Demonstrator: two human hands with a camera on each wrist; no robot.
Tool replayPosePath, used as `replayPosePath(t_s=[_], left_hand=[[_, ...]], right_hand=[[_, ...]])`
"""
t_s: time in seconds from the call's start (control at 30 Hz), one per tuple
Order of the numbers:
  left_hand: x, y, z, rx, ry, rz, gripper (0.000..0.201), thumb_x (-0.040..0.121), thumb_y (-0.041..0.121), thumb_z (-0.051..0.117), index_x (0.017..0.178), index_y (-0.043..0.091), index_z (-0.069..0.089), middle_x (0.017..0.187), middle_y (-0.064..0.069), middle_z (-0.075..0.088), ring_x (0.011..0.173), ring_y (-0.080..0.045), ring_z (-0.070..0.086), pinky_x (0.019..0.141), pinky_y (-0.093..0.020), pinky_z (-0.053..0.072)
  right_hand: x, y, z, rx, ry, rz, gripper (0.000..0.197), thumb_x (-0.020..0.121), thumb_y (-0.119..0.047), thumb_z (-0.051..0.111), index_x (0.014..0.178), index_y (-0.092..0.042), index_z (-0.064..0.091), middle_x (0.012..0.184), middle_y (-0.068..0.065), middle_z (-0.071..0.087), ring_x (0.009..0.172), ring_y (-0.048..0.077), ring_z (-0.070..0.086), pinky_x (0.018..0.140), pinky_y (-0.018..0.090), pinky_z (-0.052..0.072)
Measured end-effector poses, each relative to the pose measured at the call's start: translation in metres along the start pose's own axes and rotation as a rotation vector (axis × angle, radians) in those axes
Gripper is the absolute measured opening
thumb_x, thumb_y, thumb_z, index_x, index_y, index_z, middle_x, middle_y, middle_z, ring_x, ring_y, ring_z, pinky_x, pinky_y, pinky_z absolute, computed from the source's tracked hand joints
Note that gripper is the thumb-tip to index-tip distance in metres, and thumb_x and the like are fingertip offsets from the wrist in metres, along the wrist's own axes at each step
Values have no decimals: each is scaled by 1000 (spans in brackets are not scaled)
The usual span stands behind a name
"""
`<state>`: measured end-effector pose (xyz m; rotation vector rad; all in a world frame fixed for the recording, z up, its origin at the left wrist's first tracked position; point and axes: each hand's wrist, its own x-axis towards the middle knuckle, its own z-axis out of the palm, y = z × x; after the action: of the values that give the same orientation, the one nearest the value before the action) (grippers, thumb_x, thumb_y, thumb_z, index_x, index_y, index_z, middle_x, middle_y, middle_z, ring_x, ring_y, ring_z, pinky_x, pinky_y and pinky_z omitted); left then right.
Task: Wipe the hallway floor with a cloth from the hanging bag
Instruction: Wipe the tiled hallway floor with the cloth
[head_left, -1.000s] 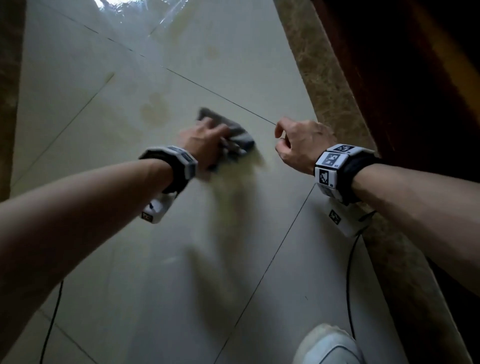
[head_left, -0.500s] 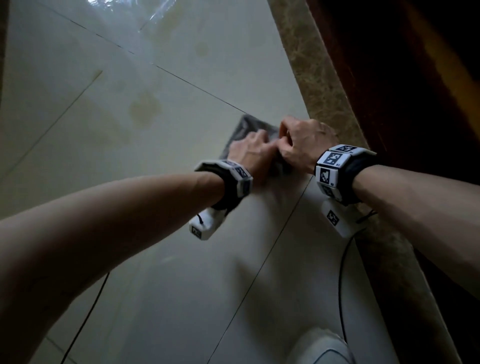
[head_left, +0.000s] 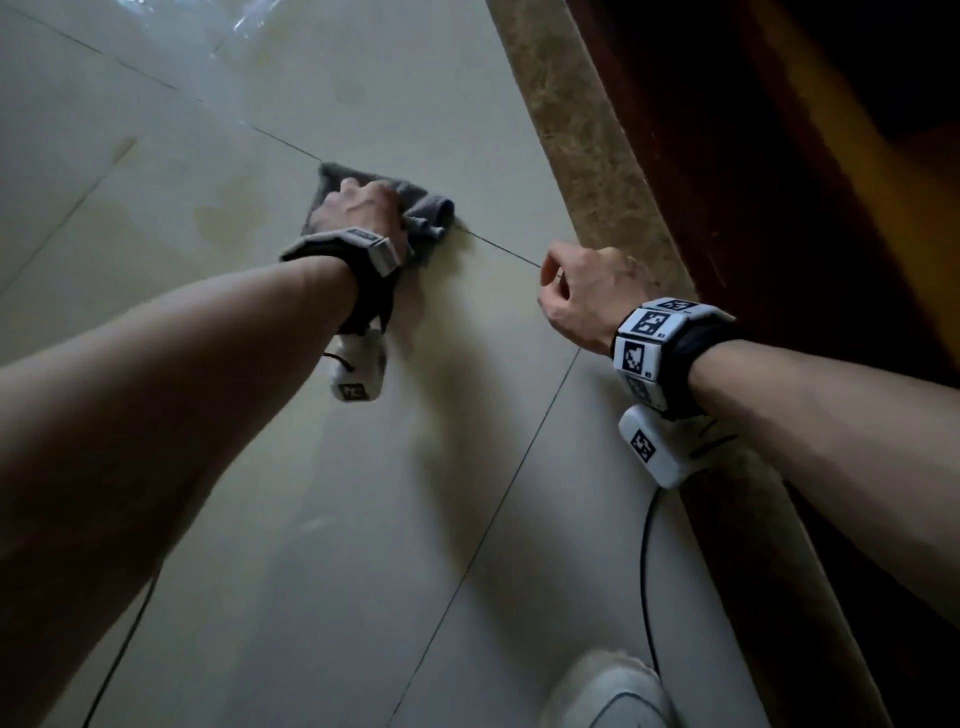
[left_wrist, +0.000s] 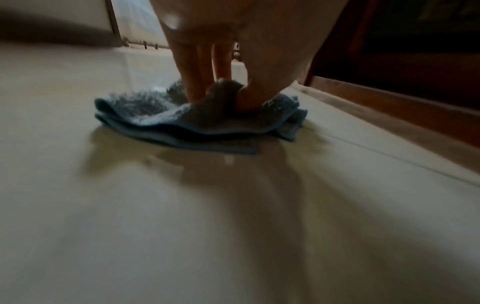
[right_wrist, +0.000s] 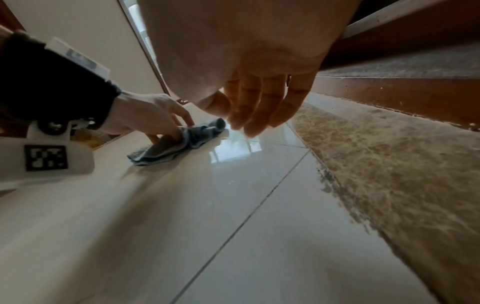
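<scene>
Your left fingers (left_wrist: 193, 82) come down onto the cloth (left_wrist: 197, 123), with the thumb pressing in beside them so a ridge of pile bunches up between thumb and fingers. It looks like a pinch-and-press hold, the left hand (head_left: 358, 210) bearing the cloth flat against the floor (head_left: 311, 519). The cloth lies folded in a couple of layers directly under those fingertips, its loose end spilling out to the thumb side, toward the grout line (head_left: 498, 248).

Your right hand (head_left: 587, 296) holds nothing. Its fingers (right_wrist: 255, 109) hang loosely curled above the tile, apart from the cloth and not touching the floor as far as the wrist view shows.

Outward from the left fingers, on the side away from the right hand, sit faint yellowish stains (head_left: 223, 223) on the tile. Beyond the right hand runs a brown marbled border (head_left: 587, 156), then dark wood trim (right_wrist: 389, 96). A white shoe (head_left: 608, 691) shows near you, with a cable (head_left: 647, 571) trailing from the right wrist unit.

What could go wrong, as I judge it:
- The cloth is already rucked. Push from the fingertips alone and it may roll into a rope, leaving streaks instead of a clean pass.
- The loose end could fold under and drag grit along the grout line.
- The stains lie off to the side, so a short stroke may miss them.
- The tile looks glossy, perhaps damp. Lean hard on that one hand and it could skid.
- The cable may trail through wiped floor.
</scene>
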<state>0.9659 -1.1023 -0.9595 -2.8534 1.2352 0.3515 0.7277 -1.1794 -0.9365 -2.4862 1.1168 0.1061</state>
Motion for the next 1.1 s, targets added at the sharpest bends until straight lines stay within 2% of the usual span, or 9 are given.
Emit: replayPosePath(t_s=[0.07, 0.23, 0.43, 0.5, 0.7, 0.77, 0.93, 1.0, 1.1], left_hand=[[-7, 32, 6, -60, 2, 16, 47, 77, 45, 62, 121, 30, 58, 123, -14, 55, 112, -38, 55, 84, -41, 47], [-68, 115, 26, -71, -13, 459, 41, 83, 45, 61, 124, 41, 55, 120, -1, 56, 118, -25, 50, 80, -38, 42], [-62, 63, 43, -74, 65, 951, 39, 82, 33, 43, 108, 27, 71, 103, -3, 67, 94, -29, 61, 62, -35, 52], [-36, 37, 37, -92, 106, 861, 41, 78, 33, 41, 106, 28, 72, 103, -5, 67, 95, -32, 63, 66, -39, 54], [13, 29, 4, -125, 81, 175, 30, 82, 25, 58, 109, 29, 72, 112, -10, 67, 102, -36, 62, 81, -35, 49], [6, 52, 3, -123, 40, 133, 28, 79, 26, 60, 105, 23, 72, 107, -10, 69, 101, -33, 63, 78, -33, 48], [-43, 115, 21, -64, -53, 557, 33, 80, 47, 64, 109, 32, 69, 108, 4, 66, 105, -24, 61, 78, -32, 49], [-73, 121, 33, -25, -84, 798, 29, 85, 37, 61, 112, 34, 68, 113, 7, 65, 109, -20, 59, 79, -37, 53], [-97, 98, 46, -30, -15, 1171, 33, 86, 20, 55, 111, 32, 71, 111, 6, 66, 105, -22, 59, 64, -36, 55]], right_hand=[[1, 2, -2, 32, 15, 3, 14, 82, -31, 50, 92, -24, 57, 87, 5, 68, 79, 32, 62, 76, 38, 53], [6, 15, -14, 32, 51, 20, 12, 83, -30, 51, 89, -21, 55, 84, 9, 64, 75, 32, 60, 68, 36, 49], [-1, 43, -25, -64, 67, 102, 12, 83, -30, 52, 90, -23, 58, 88, 7, 68, 81, 33, 61, 71, 33, 44], [-2, 47, -23, -68, 54, 108, 11, 84, -29, 52, 91, -23, 59, 87, 6, 67, 79, 32, 59, 71, 33, 42], [0, 44, -13, -62, 51, 67, 9, 87, -30, 53, 91, -23, 58, 85, 4, 66, 74, 28, 58, 67, 32, 42], [1, 41, -15, -54, 77, 69, 10, 88, -29, 52, 92, -23, 58, 84, 3, 66, 72, 25, 55, 66, 31, 40], [11, 23, -30, 88, 230, 71, 14, 89, -31, 50, 94, -22, 59, 84, 4, 68, 78, 29, 63, 69, 35, 52], [18, 14, -33, 133, 272, 82, 15, 89, -29, 51, 95, -20, 62, 88, 5, 70, 82, 29, 64, 67, 29, 46], [22, 5, -35, 167, 293, 109, 16, 89, -25, 51, 93, -16, 64, 87, 5, 70, 80, 27, 64, 65, 26, 43]])
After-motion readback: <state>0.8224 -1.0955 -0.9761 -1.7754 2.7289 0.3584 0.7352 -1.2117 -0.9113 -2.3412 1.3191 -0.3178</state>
